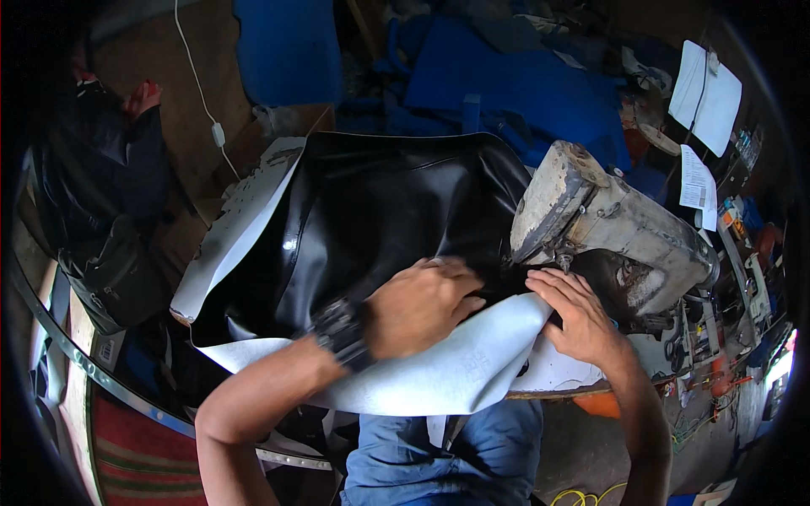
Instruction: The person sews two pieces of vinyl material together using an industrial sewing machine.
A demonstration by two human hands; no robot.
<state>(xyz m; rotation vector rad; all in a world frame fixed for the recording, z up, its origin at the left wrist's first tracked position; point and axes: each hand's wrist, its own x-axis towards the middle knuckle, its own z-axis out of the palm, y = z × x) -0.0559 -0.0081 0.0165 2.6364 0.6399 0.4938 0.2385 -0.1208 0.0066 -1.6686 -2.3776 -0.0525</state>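
Note:
A large sheet of glossy black leather-like material (380, 202) with a white underside spreads over the worktable. Its near edge is turned up, showing the white underside (439, 371). Over the black face, close to this fold, is my left hand (422, 308), fingers curled and smeared by motion; whether it grips the sheet cannot be seen. My right hand (578, 316) rests on the sheet beside the fold, its fingers stretched out flat, just below the head of a worn grey sewing machine (607, 211). The machine's needle area is mostly hidden in shadow.
The white tabletop (569, 371) shows chipped edges. A dark bag (114, 274) hangs at the left, near a curved metal rail (93, 371). Blue material (506, 84) is heaped behind the table. Papers (699, 185) and assorted tools crowd the right. A white cable (198, 80) hangs at the back left.

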